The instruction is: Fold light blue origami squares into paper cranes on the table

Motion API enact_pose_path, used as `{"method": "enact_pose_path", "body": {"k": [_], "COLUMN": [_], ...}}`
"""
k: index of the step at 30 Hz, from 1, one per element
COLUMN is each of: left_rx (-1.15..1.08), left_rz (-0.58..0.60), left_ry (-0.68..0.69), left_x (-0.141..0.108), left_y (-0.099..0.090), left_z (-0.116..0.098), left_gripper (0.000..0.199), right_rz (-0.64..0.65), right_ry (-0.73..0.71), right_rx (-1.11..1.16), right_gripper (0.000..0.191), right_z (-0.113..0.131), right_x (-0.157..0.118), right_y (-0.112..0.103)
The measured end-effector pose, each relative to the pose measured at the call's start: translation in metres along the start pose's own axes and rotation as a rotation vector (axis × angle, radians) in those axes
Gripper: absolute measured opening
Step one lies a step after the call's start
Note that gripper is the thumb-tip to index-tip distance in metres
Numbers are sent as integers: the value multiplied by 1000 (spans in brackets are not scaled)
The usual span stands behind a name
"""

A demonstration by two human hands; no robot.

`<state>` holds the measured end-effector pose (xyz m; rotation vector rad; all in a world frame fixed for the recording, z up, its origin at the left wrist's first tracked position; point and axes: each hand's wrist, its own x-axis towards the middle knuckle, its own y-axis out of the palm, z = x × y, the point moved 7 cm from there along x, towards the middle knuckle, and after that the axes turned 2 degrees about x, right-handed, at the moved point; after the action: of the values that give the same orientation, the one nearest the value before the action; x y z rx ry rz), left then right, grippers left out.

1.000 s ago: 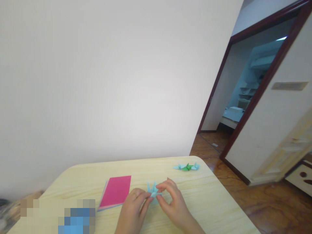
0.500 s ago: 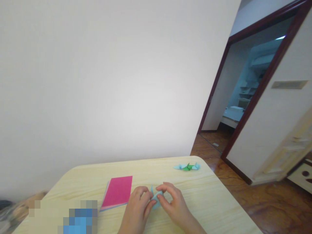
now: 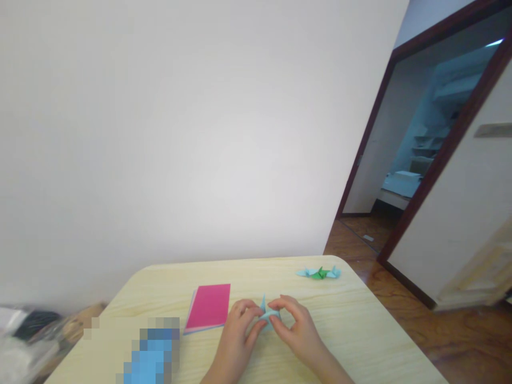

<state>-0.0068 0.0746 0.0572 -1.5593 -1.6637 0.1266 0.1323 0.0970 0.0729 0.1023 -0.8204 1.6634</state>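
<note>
Between my hands is a light blue folded paper with a narrow point standing up at its far side. My left hand pinches its left side between thumb and fingers. On the other side, my right hand grips the paper's right edge, thumb nearest me and fingertips behind. Part of the paper is hidden by the fingers. Left of my hands lies a stack of square paper sheets, pink on top with paler and blue edges beneath.
Small folded paper figures, a green one between light blue ones, lie at the table's far right. A pixelated blue patch covers the near left of the wooden table. Behind stand a white wall and a doorway. Bags sit on the left.
The view has swung a little left, so everything sits farther right. Both hands still hold the light blue paper, whose upright point now shows more clearly.
</note>
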Motion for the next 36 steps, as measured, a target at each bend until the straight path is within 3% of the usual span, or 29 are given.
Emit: {"method": "enact_pose_path", "body": {"k": [6,14,36], "left_rx": [47,135,202], "left_rz": [22,57,44], "left_ry": [36,104,165], "left_x": [1,0,-1], "left_y": [1,0,4], "left_z": [-2,-9,-2], "left_gripper": [11,13,11], "right_rz": [64,42,47], "right_ry": [12,45,-8], "right_rx": [-23,-45,-52], "right_gripper": [8,6,6], "right_z": [2,0,6], "right_x": [3,5,4], "right_y": [4,1,1]}}
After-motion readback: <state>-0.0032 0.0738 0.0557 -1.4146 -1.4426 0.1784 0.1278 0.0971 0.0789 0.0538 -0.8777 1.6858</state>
